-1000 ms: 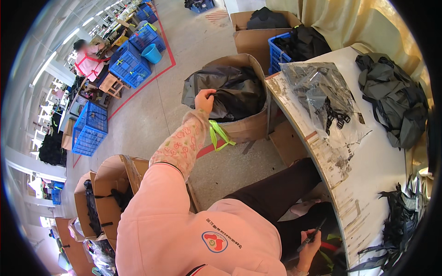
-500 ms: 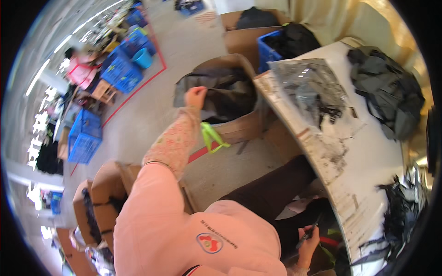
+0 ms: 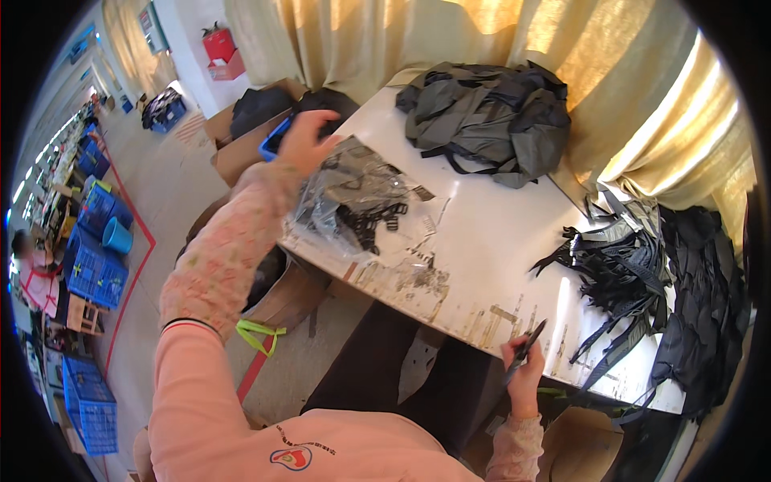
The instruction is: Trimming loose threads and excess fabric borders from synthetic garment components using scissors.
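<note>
The left hand point(image 3: 309, 138) hovers with loosely spread, empty fingers just above the clear bag of black buckles point(image 3: 361, 201), apparently mid-reach, needing a closing pinch on the plastic, while the right hand point(image 3: 524, 371) grips a dark tool point(image 3: 526, 349).

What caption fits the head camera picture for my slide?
Left hand reaches a clear bag of black buckles on a white table; right hand holds a dark tool.
</note>
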Action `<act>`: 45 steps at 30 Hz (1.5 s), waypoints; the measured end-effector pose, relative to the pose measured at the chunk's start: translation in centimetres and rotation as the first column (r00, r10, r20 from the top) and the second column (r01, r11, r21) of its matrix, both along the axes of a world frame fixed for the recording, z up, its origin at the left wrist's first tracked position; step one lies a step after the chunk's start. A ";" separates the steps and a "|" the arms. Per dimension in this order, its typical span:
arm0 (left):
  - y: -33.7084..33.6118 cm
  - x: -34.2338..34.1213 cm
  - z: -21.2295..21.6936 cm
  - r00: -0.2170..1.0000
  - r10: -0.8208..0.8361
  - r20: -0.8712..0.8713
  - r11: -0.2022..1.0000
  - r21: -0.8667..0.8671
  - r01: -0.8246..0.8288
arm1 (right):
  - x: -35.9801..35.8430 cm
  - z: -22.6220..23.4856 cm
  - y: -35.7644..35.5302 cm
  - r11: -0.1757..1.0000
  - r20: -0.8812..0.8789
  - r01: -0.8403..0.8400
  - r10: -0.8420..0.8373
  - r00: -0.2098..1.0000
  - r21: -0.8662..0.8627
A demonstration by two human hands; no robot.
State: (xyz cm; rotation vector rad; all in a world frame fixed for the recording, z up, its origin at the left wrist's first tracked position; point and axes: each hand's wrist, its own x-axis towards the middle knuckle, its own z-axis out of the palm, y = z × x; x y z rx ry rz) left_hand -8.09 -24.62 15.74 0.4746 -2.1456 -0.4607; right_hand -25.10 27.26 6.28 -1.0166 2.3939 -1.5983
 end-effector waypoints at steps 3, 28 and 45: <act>2.5 -12.7 -0.5 0.949 -0.197 0.247 0.953 -0.178 0.245 | -5.1 -2.7 -1.6 0.986 0.067 0.096 -0.087 0.994 -0.136; -3.0 -37.5 -4.0 0.672 0.107 0.733 0.914 -0.338 0.223 | -8.0 -5.6 -1.3 0.869 0.608 0.421 -0.191 0.771 -0.261; 6.4 -13.5 0.7 0.032 0.191 0.981 0.868 -0.184 0.461 | -8.6 -6.5 -2.0 0.848 0.469 0.317 -0.094 0.878 -0.425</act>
